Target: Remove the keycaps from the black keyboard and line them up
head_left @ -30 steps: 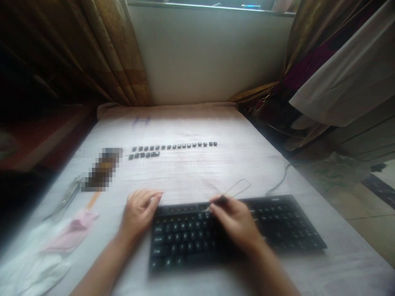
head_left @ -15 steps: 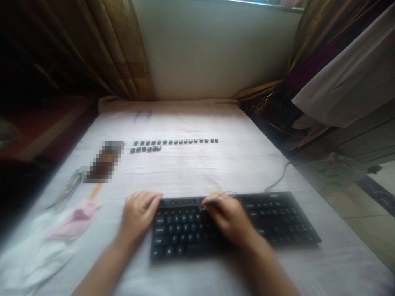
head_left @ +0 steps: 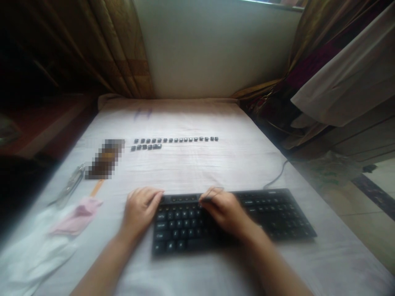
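A black keyboard point(head_left: 194, 244) lies flat before me, partly covered by my right hand. My left hand point(head_left: 140, 209) holds its upper left corner, fingers together and thumb along the edge. Over the upper middle keys, my right hand point(head_left: 225, 209) is closed in a pinch on a small dark tool with a thin wire loop point(head_left: 216, 188) sticking up; its tip at the keys is blurred. Farther back, loose black keycaps stand in two rows: a long row point(head_left: 175, 140) and a shorter row point(head_left: 145, 147) in front of it.
To the left lie a pixelated brown object point(head_left: 106, 160), a silver tool point(head_left: 72, 181), an orange strip point(head_left: 97, 188), a pink cloth point(head_left: 77, 218) and white crumpled material point(head_left: 40, 255). The keyboard cable point(head_left: 277, 174) runs off the right edge of the white-covered table point(head_left: 191, 172).
The view has shifted slightly, so the keyboard sits a little higher. My right hand has moved slightly left over the keys, still pinching the tool. My left hand stays at the corner.
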A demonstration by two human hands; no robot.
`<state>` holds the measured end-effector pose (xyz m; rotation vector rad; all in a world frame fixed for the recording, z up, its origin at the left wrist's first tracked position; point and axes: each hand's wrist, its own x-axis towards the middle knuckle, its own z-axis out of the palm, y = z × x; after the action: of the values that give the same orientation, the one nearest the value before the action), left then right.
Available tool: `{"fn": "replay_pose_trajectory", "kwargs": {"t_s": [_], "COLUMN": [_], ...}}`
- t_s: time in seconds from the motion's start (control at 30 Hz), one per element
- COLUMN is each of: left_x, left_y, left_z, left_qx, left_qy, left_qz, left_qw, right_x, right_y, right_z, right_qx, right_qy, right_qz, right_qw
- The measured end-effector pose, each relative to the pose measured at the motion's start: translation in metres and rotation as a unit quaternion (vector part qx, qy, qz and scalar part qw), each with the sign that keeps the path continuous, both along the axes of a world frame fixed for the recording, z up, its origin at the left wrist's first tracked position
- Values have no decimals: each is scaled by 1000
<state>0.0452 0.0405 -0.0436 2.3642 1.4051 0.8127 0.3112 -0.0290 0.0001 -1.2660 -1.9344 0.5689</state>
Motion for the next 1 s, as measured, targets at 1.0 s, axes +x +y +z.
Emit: {"fn": "replay_pose_trajectory", "kwargs": {"t_s": [1.0], "left_x": [1], "left_y": [0], "left_z": [2], "left_qx": [-14], "left_qy": [3], "left_qz": [-3], "left_qw": [1000], "right_x": [-2], "right_y": [-9], "right_z": [-8], "right_qx": [11], "right_qy": [191], "right_qz": [-171], "right_qw": [967]}}
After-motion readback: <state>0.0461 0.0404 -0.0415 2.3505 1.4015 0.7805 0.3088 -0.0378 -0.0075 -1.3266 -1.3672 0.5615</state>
